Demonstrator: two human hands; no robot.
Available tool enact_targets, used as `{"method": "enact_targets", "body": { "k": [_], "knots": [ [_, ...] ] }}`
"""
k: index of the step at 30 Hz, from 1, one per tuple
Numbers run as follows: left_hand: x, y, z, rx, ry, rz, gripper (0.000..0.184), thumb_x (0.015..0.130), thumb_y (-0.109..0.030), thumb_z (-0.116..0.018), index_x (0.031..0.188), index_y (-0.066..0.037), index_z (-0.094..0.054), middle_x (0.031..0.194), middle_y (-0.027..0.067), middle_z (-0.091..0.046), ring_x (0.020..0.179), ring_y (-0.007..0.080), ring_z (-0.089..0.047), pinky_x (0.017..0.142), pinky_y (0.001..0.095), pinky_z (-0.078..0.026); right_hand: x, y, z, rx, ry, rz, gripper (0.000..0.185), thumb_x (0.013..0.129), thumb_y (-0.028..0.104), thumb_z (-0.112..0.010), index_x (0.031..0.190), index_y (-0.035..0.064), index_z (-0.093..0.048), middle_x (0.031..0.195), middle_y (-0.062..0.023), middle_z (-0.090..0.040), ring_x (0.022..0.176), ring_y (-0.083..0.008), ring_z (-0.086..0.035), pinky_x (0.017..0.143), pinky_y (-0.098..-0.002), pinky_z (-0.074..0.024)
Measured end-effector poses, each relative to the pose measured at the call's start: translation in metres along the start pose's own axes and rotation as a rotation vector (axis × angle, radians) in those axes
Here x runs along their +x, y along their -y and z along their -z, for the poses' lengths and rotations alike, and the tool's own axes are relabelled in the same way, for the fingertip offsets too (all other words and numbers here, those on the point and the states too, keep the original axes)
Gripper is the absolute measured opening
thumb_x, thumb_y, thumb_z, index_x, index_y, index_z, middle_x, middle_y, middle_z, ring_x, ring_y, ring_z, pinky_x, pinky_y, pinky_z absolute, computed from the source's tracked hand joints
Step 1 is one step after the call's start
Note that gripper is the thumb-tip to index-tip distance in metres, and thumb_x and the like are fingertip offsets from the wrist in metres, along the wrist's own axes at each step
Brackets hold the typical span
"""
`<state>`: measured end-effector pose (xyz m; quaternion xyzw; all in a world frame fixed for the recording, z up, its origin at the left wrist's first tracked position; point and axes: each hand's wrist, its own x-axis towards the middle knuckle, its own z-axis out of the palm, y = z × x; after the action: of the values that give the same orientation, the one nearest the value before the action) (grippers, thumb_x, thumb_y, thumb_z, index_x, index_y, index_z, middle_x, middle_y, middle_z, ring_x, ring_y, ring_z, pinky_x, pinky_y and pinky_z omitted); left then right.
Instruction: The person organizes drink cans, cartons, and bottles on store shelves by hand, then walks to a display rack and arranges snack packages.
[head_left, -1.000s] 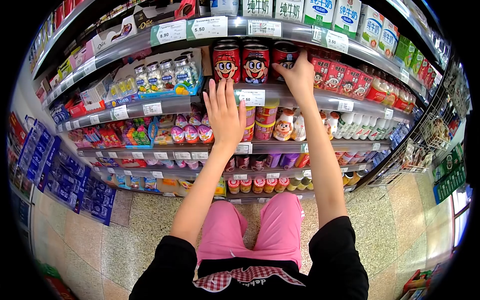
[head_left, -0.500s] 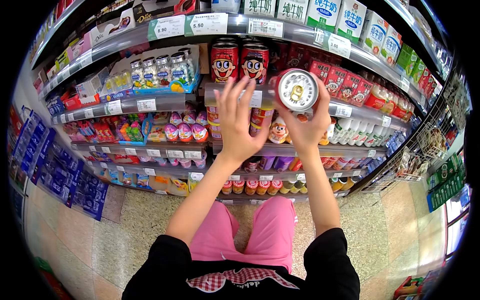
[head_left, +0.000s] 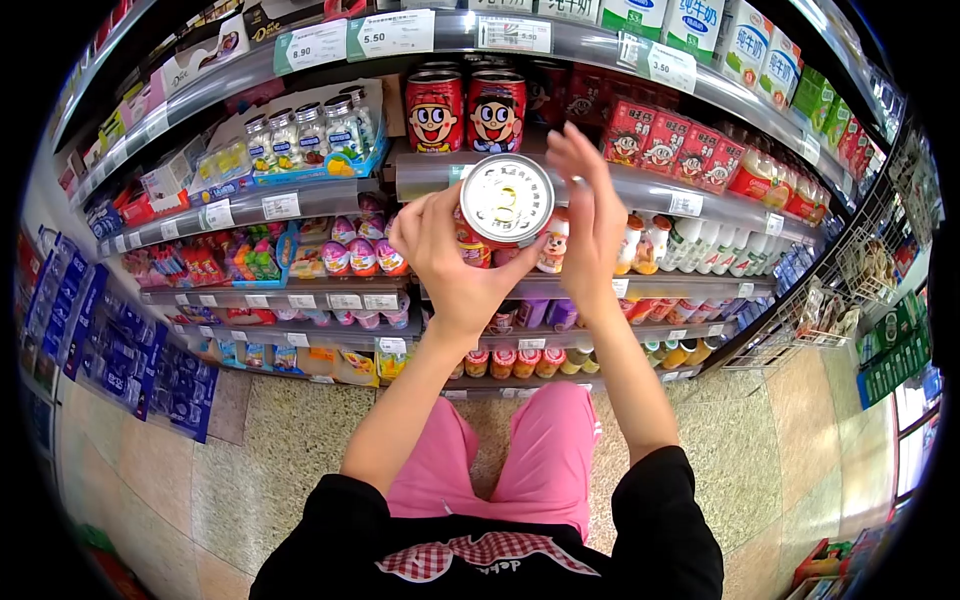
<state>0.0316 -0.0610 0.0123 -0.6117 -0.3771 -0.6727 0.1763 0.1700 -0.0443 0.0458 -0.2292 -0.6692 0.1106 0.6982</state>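
Observation:
A drink can (head_left: pixel 507 200) with a silver top and pull tab is in my left hand (head_left: pixel 452 262), its lid facing up toward me. The fingers wrap its left side and the thumb crosses beneath it. My right hand (head_left: pixel 592 230) is just right of the can, fingers stretched upward and slightly blurred, holding nothing. Behind the can, red cans with cartoon faces (head_left: pixel 435 118) stand on the shelf. Red cartoned drinks (head_left: pixel 668 145) sit on that shelf to the right.
Milk cartons (head_left: pixel 690 30) line the shelf above. Small white-capped bottles (head_left: pixel 342 130) and egg-shaped packs (head_left: pixel 362 258) are at the left. Lower down stand red-capped jars (head_left: pixel 502 362). Blue hanging packs (head_left: pixel 130 345) are far left, a wire rack (head_left: pixel 800 335) far right.
The can has passed from my right hand to my left and moved left. My left hand closed around it; my right hand let go and opened beside it.

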Motion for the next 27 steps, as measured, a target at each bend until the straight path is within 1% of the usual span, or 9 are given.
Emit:
{"method": "enact_targets", "body": {
  "k": [2,5,8,11,14,15,21,24,27],
  "knots": [
    [-0.005,0.003,0.003,-0.002,0.014,0.022,0.073,0.059,-0.044,-0.089,0.113,-0.003,-0.060,0.102,0.0086,-0.060,0.103,0.0277,-0.049,0.095,0.0461,-0.030,0.022,-0.015,-0.004,-0.132,-0.067,-0.110,0.052,0.090,0.021,-0.060,0.136,-0.0012,-0.049,0.127,-0.0244,-0.058,0.110,-0.0372,-0.063,0.098,-0.0428,-0.0470],
    [-0.010,0.003,0.011,0.028,0.064,0.038,0.072,0.059,-0.044,-0.088,0.112,-0.004,-0.061,0.102,0.0085,-0.059,0.103,0.0273,-0.048,0.096,0.0461,-0.028,0.060,-0.062,-0.006,-0.545,0.027,-0.105,0.060,0.088,0.019,-0.065,0.142,0.0037,-0.043,0.130,-0.0278,-0.054,0.116,-0.0380,-0.059,0.100,-0.0433,-0.0453],
    [-0.014,0.000,0.017,0.058,0.061,0.026,0.072,0.058,-0.044,-0.088,0.112,-0.004,-0.061,0.102,0.0082,-0.059,0.103,0.0271,-0.048,0.096,0.0465,-0.027,0.094,-0.092,-0.014,-0.748,0.115,-0.292,0.068,0.082,0.017,-0.065,0.144,0.0104,-0.039,0.131,-0.0331,-0.050,0.114,-0.0467,-0.057,0.097,-0.0492,-0.0473],
    [-0.012,-0.004,0.024,0.086,0.062,-0.004,0.072,0.056,-0.041,-0.090,0.110,-0.004,-0.062,0.102,0.0085,-0.060,0.104,0.0277,-0.049,0.097,0.0464,-0.028,0.112,-0.104,-0.019,-0.881,0.143,-0.390,0.071,0.080,0.018,-0.063,0.146,0.0173,-0.035,0.132,-0.0356,-0.048,0.113,-0.0498,-0.056,0.093,-0.0529,-0.0493],
    [-0.011,-0.002,0.028,0.105,0.081,-0.028,0.073,0.056,-0.042,-0.090,0.111,-0.004,-0.061,0.102,0.0081,-0.061,0.105,0.0283,-0.049,0.098,0.0469,-0.028,0.121,-0.127,-0.018,-0.962,0.160,-0.381,0.070,0.081,0.020,-0.061,0.146,0.0210,-0.034,0.131,-0.0371,-0.047,0.112,-0.0517,-0.056,0.092,-0.0548,-0.0501],
    [-0.011,-0.002,0.028,0.109,0.086,-0.035,0.073,0.056,-0.042,-0.090,0.111,-0.004,-0.061,0.103,0.0078,-0.061,0.105,0.0283,-0.049,0.098,0.0470,-0.028,0.125,-0.148,-0.015,-0.964,0.169,-0.353,0.065,0.084,0.025,-0.062,0.144,0.0209,-0.037,0.129,-0.0364,-0.049,0.111,-0.0522,-0.056,0.091,-0.0556,-0.0498],
    [-0.012,0.000,0.028,0.115,0.101,-0.050,0.074,0.056,-0.043,-0.090,0.111,-0.004,-0.061,0.103,0.0075,-0.061,0.105,0.0283,-0.048,0.098,0.0474,-0.027,0.129,-0.160,-0.018,-0.981,0.021,-0.208,0.057,0.085,0.031,-0.067,0.133,0.0113,-0.046,0.122,-0.0351,-0.054,0.108,-0.0514,-0.057,0.089,-0.0566,-0.0492],
    [-0.012,0.001,0.028,0.115,0.100,-0.054,0.074,0.056,-0.043,-0.090,0.111,-0.003,-0.061,0.102,0.0075,-0.061,0.104,0.0283,-0.049,0.098,0.0476,-0.027,0.130,-0.161,-0.021,-0.948,-0.107,-0.091,0.046,0.082,0.024,-0.068,0.123,0.0060,-0.055,0.113,-0.0333,-0.060,0.103,-0.0495,-0.060,0.085,-0.0554,-0.0508],
    [-0.015,0.003,0.027,0.116,0.092,-0.046,0.075,0.056,-0.043,-0.090,0.112,-0.003,-0.061,0.102,0.0076,-0.061,0.103,0.0282,-0.049,0.098,0.0475,-0.028,0.138,-0.163,-0.016,-0.976,0.057,-0.161,0.058,0.077,0.018,-0.073,0.126,-0.0011,-0.049,0.127,-0.0322,-0.052,0.099,-0.0454,-0.064,0.081,-0.0509,-0.0559]
  ]
}}
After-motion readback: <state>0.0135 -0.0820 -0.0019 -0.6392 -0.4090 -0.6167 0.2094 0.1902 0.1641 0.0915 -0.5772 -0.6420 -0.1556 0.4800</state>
